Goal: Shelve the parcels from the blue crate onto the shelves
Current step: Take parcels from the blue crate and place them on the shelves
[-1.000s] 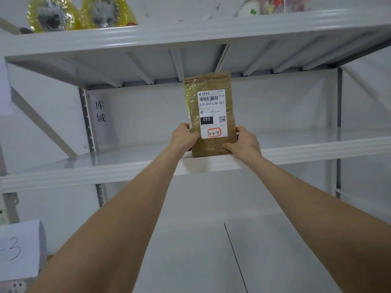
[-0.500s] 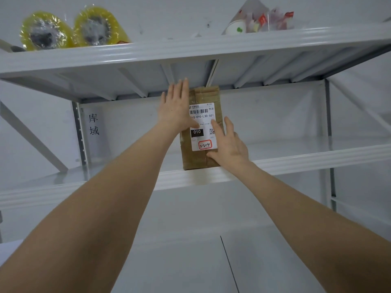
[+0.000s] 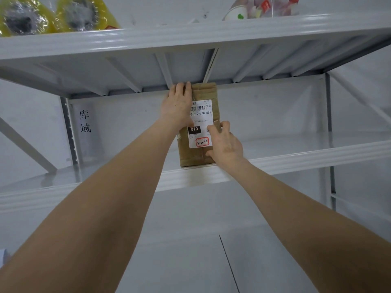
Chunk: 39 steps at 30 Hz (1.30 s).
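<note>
You're holding the parcel [image 3: 191, 156] upright on the shelf [image 3: 296, 161]: L hand [image 3: 176, 102] pressing it flat-fingered, R hand [image 3: 227, 144] gripping its edge.

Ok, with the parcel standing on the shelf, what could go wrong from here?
1. The brown parcel stands upright at the front lip of the shelf; it may tip forward once the left hand and right hand let go.
2. Its top sits close under the ribs of the upper shelf, so pushing it back could snag.

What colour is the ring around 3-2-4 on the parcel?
The ring is red; the head view shows it best.
</note>
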{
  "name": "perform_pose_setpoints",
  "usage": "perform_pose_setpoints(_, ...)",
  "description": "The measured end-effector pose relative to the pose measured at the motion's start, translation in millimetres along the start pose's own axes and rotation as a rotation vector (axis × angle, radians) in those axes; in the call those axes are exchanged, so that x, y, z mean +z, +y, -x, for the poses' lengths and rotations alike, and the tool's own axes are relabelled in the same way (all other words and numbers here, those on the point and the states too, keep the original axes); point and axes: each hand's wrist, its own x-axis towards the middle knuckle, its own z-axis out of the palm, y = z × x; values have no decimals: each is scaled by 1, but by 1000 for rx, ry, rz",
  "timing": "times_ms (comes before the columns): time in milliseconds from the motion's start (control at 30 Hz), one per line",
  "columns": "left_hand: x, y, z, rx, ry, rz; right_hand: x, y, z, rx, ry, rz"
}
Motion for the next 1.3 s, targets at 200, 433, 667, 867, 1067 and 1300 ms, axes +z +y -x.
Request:
perform_pose_setpoints(200, 21, -10, -10, 10, 22, 39, 17, -2, -15, 14, -25, 0)
perform_pose_setpoints(433, 42, -20, -21, 24, 39, 66, 34, -3, -30, 23, -27, -2)
perform_pose_setpoints(667, 47, -23, -24, 31, 25, 62, 39, -4, -32, 23, -16, -13)
perform_pose_setpoints(867, 39, -27, -20, 54, 2, -25, 37, -6, -26, 41, -37, -9)
perform_pose_setpoints(1067, 28, -25, 3, 105, -26, -27, 31, -12, -17, 71, -58, 32)
perform_pose_setpoints(1300, 24, 2, 49, 114, -52, 105, 15, -14, 8, 96, 21, 135)
